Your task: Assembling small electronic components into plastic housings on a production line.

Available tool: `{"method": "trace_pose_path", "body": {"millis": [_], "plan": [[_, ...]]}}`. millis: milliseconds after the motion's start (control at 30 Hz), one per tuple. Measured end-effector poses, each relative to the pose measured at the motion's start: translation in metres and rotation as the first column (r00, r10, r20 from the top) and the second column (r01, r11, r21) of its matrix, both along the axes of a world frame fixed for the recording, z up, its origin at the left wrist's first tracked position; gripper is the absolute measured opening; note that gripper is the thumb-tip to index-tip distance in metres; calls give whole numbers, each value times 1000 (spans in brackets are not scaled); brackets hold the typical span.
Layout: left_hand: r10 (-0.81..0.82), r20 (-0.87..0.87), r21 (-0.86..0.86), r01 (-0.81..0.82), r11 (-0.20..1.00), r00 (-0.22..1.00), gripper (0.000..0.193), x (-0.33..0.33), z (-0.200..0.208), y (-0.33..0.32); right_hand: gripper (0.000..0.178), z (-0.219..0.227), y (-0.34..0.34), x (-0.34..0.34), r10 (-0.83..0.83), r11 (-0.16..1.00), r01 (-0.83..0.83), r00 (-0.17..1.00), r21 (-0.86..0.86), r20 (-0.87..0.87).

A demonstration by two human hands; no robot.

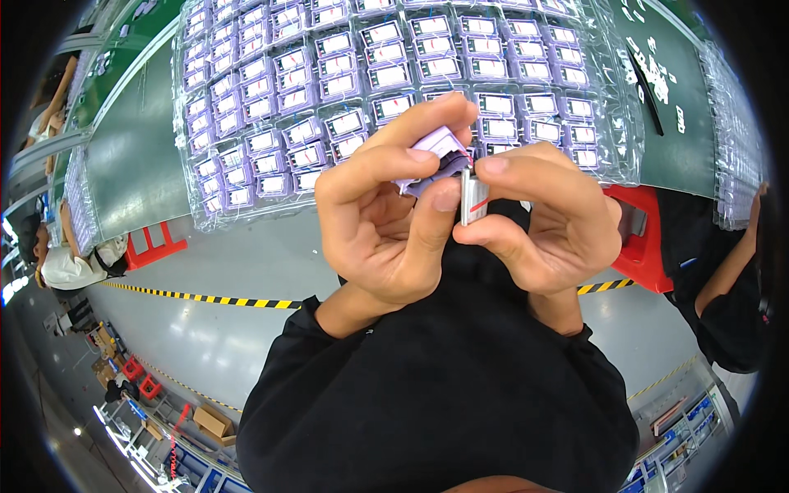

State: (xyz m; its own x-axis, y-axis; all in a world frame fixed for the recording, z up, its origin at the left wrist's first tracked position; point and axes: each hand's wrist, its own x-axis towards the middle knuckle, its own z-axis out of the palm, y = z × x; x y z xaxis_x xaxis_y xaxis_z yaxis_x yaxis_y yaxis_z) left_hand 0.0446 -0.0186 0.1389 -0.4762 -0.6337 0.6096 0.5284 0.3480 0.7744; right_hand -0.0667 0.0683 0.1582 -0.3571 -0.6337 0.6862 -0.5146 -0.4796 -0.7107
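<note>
Fingers of my left hand [382, 218] curl around a small purple case [445, 146] in the head view, while my right thumb and forefinger pinch a flat silver piece [475, 200], perhaps a battery, right beside it. Both grips are closed: left on the case, right on the piece, with my left thumb against the piece too. A thin red wire [470, 154] shows between them. I judge I am fitting piece and case together; the next move calls for turning the piece flat and easing it in without pinching the wire.

My right hand [567, 218] and the left appear raised over the near edge of the clear tray [246, 217], whose filled rows limit room ahead. Green table [686, 152] shows on both sides; on the right, a black tool [647, 92] and white bits [655, 76] take up space. Beyond the table's edge, a red stool [655, 267] stands near my right wrist in view, and grey floor [205, 255] opens leftward.
</note>
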Motion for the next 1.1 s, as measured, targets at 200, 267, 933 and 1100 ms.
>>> {"method": "trace_pose_path", "body": {"millis": [200, 267, 933, 1100], "plan": [[61, 42, -105, -57, 993, 997, 22, 3, -1, 0, 38, -5, 0, 1, -11, 999, 14, 995, -33, 97], [65, 29, -155, -60, 986, 997, 23, 4, -1, 0, 38, -4, 0, 0, 3, 1000, 1, 991, -26, 132], [-30, -91, -29, 27, 999, 995, 23, -2, -6, 1, 40, -6, 4, -2, 4, 999, -4, 1000, -43, 4], [-60, -58, 28, 62, 998, 996, 33, 3, -11, 3, 38, -6, 3, 0, -16, 998, 16, 1000, -53, 11]]}}
